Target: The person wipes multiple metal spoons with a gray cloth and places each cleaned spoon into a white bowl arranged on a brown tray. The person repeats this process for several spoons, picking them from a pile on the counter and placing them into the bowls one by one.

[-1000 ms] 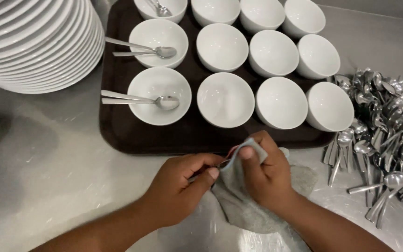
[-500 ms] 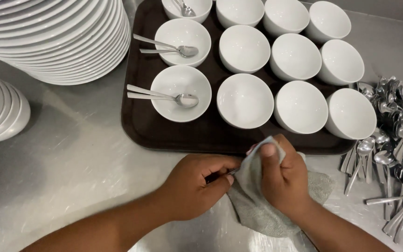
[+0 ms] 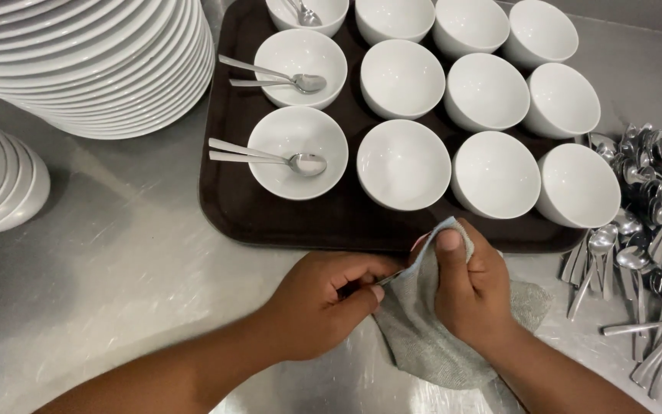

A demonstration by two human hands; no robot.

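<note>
Grey cloth (image 3: 430, 337) wrapped my right hand (image 3: 473, 295); left hand (image 3: 323, 303) pinched a spoon handle (image 3: 389, 279). Brown tray (image 3: 227, 207) held eleven white bowls (image 3: 403, 164).

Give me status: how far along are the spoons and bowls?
Done: three bowls in the tray's left column hold spoons, e.g. the front-left bowl with two. In hand: left hand holds a spoon's handle while the right hand wraps its other end in a grey cloth. Left: the other nine bowls, e.g., look empty, and a spoon pile sits at right.
</note>
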